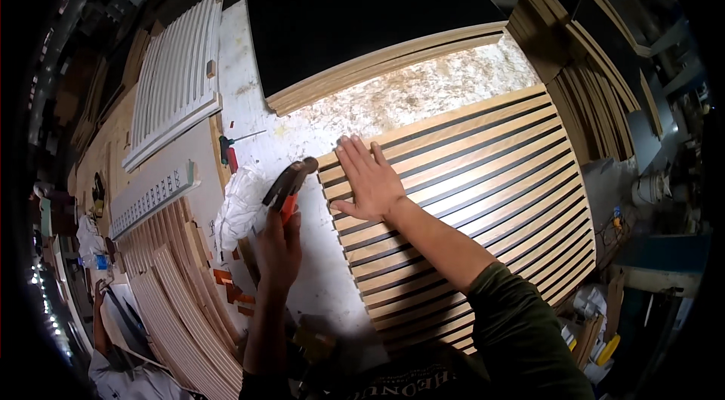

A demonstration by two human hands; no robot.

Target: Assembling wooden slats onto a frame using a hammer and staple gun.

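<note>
My left hand [279,249] is closed round the orange-red handle of a claw hammer [290,183]. The hammer's round striking end is close to the far left corner of a slatted wood panel [468,196]; whether they touch I cannot tell. Light wood strips alternate with black grooves across this panel. My right hand [370,183] lies flat near the panel's left end, fingers spread and holding nothing. Crumpled white plastic [240,204] sits left of the hammer, and a screwdriver [229,149] with a red and dark handle lies beyond it.
A stack of black-topped boards [370,23] stands at the far side of the white, stained table [321,272]. White ribbed panels [177,72] and long wood strips [170,279] are on the left. More boards [596,109] lean at right. Another person [136,381] is at the lower left.
</note>
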